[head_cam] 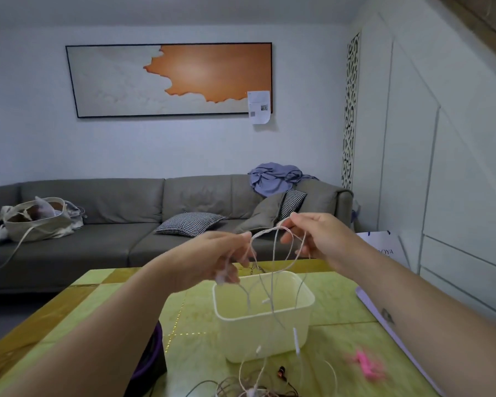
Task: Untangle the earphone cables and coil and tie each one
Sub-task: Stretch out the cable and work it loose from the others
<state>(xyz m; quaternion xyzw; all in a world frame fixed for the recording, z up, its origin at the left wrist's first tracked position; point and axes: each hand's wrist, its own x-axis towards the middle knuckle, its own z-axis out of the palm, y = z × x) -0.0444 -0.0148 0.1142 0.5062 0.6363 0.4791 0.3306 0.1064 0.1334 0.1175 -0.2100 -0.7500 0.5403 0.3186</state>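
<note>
The yellow-green surface (pixel 98 305) lies below both hands, with a cream bin (pixel 258 339) directly under them. The left hand (pixel 212 259) and right hand (pixel 321 236) are raised side by side, each pinching the white earphone cable (pixel 265 232). A short stretch runs roughly level between them, left to right, and long loops hang from it towards the bin. Both hands are on the cable, so neither is nearer. Any untangling move likely turns on that span and on which hanging loop crosses it. Below and nearer the person lies a tangle of other cables (pixel 249 389). Pink ties (pixel 364 365), blurred, lie under the right forearm.
</note>
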